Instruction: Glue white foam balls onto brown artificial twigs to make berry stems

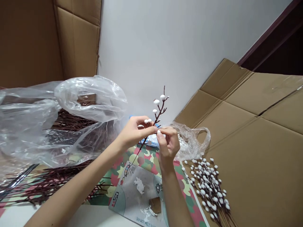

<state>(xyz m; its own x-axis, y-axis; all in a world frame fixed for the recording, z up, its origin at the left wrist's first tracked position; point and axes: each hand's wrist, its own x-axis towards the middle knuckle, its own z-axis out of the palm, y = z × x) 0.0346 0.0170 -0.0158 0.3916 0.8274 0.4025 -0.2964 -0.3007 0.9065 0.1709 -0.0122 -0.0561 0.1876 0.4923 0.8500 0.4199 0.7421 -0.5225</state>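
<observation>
The left grip [132, 131] was pinching a brown twig [160, 111] between thumb and fingers; the twig slanted, its forked top above the grip and its thin lower end below. A few white berries sat on its side shoots, while other tips were bare. The right grip [169, 143], close against the left, was pinching a small white bead [158, 132] between thumb and finger, beside the twig; whether bead and twig touched, one could not tell. Below both grips, a printed mat [130, 200] with a white smear [139, 185] and a brown scrap [155, 205] lay on the patterned surface [151, 160]. Right of the right grip was a clear bag [206, 143], and below that a bunch of berried stems [210, 179]. Left of the left grip lay a large plastic bag [94, 90], with bare sticks [50, 183] under it.
</observation>
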